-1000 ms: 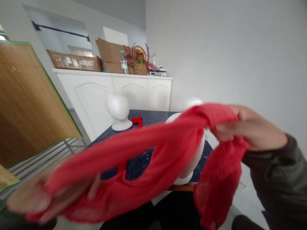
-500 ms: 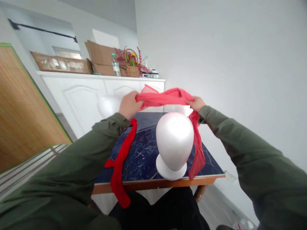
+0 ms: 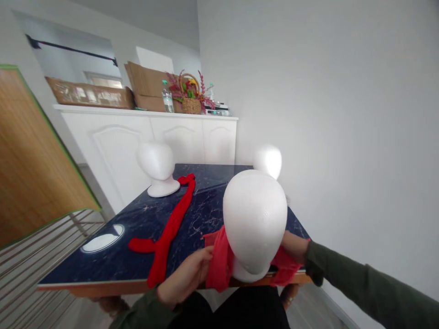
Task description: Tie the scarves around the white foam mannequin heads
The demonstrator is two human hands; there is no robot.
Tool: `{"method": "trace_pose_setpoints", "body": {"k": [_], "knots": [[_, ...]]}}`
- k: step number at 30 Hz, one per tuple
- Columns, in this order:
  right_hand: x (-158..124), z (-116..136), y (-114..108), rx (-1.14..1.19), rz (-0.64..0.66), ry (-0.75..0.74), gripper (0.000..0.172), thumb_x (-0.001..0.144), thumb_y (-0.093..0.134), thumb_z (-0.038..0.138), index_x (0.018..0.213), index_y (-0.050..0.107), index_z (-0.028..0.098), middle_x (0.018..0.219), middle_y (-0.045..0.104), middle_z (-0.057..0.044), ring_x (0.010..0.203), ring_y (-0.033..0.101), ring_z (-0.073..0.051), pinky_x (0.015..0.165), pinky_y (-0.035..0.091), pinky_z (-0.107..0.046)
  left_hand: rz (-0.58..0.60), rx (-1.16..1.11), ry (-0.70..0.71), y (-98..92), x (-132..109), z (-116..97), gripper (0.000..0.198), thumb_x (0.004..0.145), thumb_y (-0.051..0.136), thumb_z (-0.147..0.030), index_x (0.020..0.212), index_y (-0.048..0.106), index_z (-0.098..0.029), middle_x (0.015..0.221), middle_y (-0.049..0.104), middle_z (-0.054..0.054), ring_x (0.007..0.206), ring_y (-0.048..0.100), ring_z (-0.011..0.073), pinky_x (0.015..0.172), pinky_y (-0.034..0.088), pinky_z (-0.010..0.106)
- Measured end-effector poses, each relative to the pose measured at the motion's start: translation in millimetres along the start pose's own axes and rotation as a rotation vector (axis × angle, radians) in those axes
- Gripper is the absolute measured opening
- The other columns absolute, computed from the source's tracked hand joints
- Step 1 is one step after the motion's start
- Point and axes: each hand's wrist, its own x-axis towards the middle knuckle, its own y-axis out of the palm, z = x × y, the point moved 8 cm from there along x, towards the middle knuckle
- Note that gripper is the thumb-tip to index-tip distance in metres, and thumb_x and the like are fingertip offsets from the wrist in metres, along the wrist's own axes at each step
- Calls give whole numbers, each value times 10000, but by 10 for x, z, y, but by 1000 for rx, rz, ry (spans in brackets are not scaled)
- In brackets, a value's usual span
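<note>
The person's left hand (image 3: pixel 187 276) and right hand (image 3: pixel 293 246) were at the near edge of a dark blue marble-patterned table (image 3: pixel 206 192), on either side of a white foam mannequin head (image 3: pixel 254 221) that stood on its round base. A red scarf (image 3: pixel 221 260) was wrapped low around the near side of the foam head, bunched on its left and showing again on its right, just above the table's wooden edge. The left hand's fingers (image 3: pixel 202 258) lay together, their tips against the scarf; whether they were pinching it, I cannot tell. The right hand sat on the scarf's right side, its fingertips hidden behind the foam head, so their state cannot be told. Green sleeves covered both forearms. To the left, a second red scarf (image 3: pixel 168 233) lay twisted along the tabletop, its far end curling near the base of another foam head (image 3: pixel 157 162). A third foam head (image 3: pixel 268 161) stood at the far right corner, partly behind the near one. Beyond the table, a white cabinet (image 3: pixel 137 132) carried cardboard (image 3: pixel 146 89), a plastic bottle (image 3: pixel 168 98) and a wicker basket of artificial flowers (image 3: pixel 191 105) — all well out of reach of either hand.
</note>
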Motion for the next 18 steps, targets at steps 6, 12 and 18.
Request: {"method": "trace_pose_setpoints", "body": {"k": [6,12,18], "knots": [[-309,-320,2,-120,-172,-73,408,697,611,262,1087,602,141,1127,607,-104,1090,520,-272,991,328,-458,-44,122,149,216,160,274,328,719,516,-195,1032,610,-173,830,677,46,814,613,213,729,481,344],[-620,-712,-60,-239,-510,-50,405,729,606,318,1101,535,176,1098,609,-91,1057,531,-257,974,350,-428,55,204,223,380,248,244,264,732,612,-255,981,659,-181,840,689,57,836,624,240,787,482,388],[-522,-700,494,-15,-358,-122,377,750,614,385,1047,573,157,1056,626,-110,996,558,-256,882,428,-374,70,290,336,518,232,140,228,755,594,-221,965,675,-186,942,676,63,898,601,220,854,461,344]]}}
